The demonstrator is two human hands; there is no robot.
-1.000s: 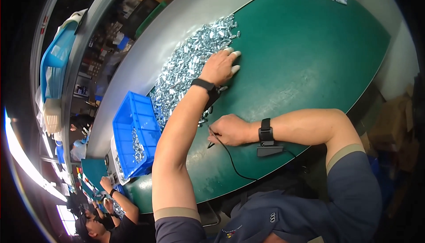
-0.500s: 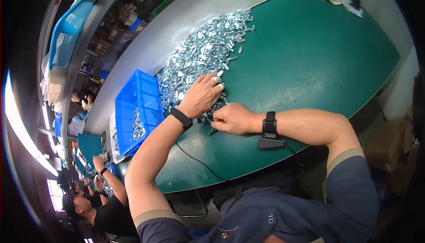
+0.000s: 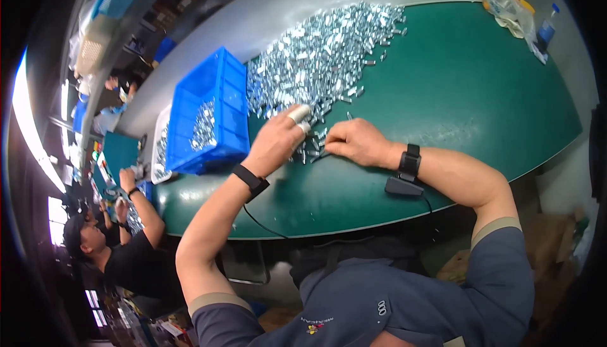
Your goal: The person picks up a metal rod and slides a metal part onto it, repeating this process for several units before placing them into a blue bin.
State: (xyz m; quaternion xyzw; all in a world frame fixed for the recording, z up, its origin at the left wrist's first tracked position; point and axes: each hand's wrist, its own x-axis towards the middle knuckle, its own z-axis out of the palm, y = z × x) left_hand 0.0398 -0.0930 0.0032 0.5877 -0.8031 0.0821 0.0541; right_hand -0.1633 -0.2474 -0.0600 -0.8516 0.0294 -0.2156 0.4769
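A large heap of small shiny silver metal pieces (image 3: 316, 56) lies on the green tabletop (image 3: 455, 87). At its near edge is my left hand (image 3: 275, 141), with white covers on two fingertips. Its fingers reach forward over loose pieces and look stretched out, holding nothing that I can see. Just to its right, my right hand (image 3: 360, 144) has its thumb and fingers pressed together; whatever is in the pinch is hidden. A few scattered metal pieces (image 3: 310, 151) lie between both hands.
Left of the heap, a blue plastic bin (image 3: 231, 106) stands tilted with more metal pieces inside. Behind it is a white tray (image 3: 159, 151). A plastic bag (image 3: 506, 8) and a blue bottle (image 3: 546, 30) are at the far right. A co-worker (image 3: 120, 258) works at the left.
The view has shifted, so the table and bin sit differently in the picture. My right hand has drawn slightly away from my left, and loose pieces now show between them.
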